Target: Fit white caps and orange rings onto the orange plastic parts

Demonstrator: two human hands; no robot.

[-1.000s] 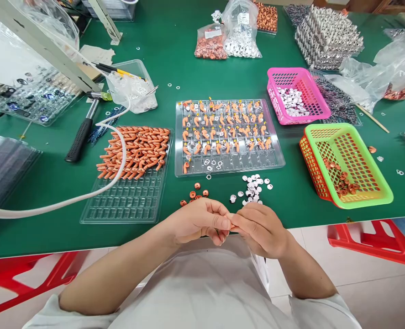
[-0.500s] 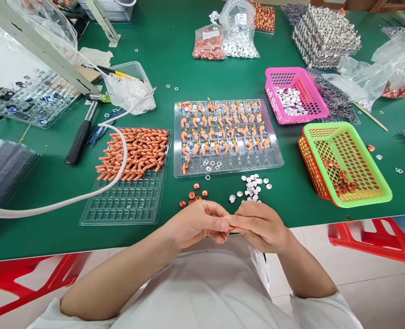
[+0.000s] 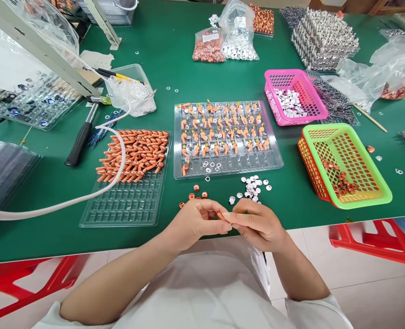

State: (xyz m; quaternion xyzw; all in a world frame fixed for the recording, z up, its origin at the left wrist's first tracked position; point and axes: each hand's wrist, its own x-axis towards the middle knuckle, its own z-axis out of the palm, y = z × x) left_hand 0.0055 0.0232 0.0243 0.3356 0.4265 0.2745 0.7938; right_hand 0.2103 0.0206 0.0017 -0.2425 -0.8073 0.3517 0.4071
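My left hand (image 3: 197, 224) and my right hand (image 3: 260, 224) meet at the table's front edge. Between their fingertips is a small orange-copper part (image 3: 221, 216), mostly covered by the fingers, and both hands pinch it. Just beyond my left hand lie several copper caps (image 3: 196, 188). Past my right hand is a loose group of white discs (image 3: 253, 185), some with dark marks. Farther off, a clear tray (image 3: 229, 168) holds rows of curved orange pieces with yellow tips, plus a few white rings near its front.
At left, another clear tray (image 3: 120, 212) carries stacked copper tubes (image 3: 134, 155); a white hose (image 3: 124, 155) loops over it beside a hammer (image 3: 81, 141). A pink basket (image 3: 320, 107) of white discs and a green basket (image 3: 376, 192) of copper parts stand right. Bags (image 3: 209, 45) lie behind.
My fingers have shifted slightly around the small part, showing more of its orange edge. My right hand's fingers are a little more loosely bent. Table items stay put.
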